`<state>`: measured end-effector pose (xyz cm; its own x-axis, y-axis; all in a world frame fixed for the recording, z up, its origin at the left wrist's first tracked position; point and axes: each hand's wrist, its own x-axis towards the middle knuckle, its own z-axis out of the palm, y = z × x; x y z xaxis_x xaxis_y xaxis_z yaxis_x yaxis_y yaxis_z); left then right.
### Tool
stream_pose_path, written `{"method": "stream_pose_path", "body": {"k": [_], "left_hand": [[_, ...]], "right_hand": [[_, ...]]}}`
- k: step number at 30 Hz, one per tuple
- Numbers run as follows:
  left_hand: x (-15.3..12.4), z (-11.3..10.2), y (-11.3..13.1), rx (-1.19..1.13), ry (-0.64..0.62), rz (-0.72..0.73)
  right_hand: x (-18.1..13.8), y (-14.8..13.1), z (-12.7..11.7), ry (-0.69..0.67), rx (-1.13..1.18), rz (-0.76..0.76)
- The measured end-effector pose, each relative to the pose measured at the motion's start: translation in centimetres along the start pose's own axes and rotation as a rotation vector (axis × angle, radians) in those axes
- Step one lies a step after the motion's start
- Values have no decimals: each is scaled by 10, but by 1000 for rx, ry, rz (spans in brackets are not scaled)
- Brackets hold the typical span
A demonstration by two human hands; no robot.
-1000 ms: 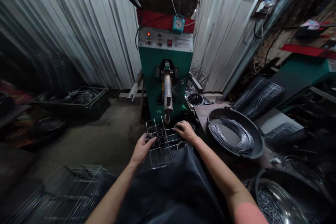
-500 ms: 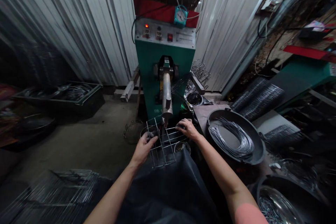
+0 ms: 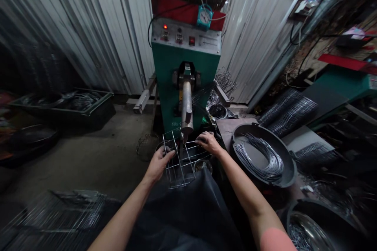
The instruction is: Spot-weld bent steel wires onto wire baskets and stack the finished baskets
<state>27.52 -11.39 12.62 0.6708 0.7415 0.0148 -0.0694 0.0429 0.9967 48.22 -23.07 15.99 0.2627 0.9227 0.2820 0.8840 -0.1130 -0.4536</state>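
The green machine (image 3: 187,55) stands beyond the wire rack (image 3: 180,164), whose gridded panel's long axis runs far to near, side wires pointing right. The left hand (image 3: 157,164) pinches the panel's left part; the right hand (image 3: 209,143), a side wire.

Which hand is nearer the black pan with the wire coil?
Right. The right hand is left of the black pan, apart from it, at the wire frame's right side; the left hand is farther left, gripping the wire frame's left side.
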Motion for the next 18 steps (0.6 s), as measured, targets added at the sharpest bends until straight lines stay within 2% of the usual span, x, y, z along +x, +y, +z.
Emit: {"method": "stream_pose_path", "body": {"k": [10, 13, 18], "left_hand": [[1, 3, 8, -98, 2, -111], [1, 2, 7, -93, -6, -114], [1, 2, 8, -71, 19, -96]], "right_hand": [[1, 1, 1, 9, 5, 13], [-6, -5, 3, 67, 8, -4], [-26, -16, 11, 163, -112, -42]]}}
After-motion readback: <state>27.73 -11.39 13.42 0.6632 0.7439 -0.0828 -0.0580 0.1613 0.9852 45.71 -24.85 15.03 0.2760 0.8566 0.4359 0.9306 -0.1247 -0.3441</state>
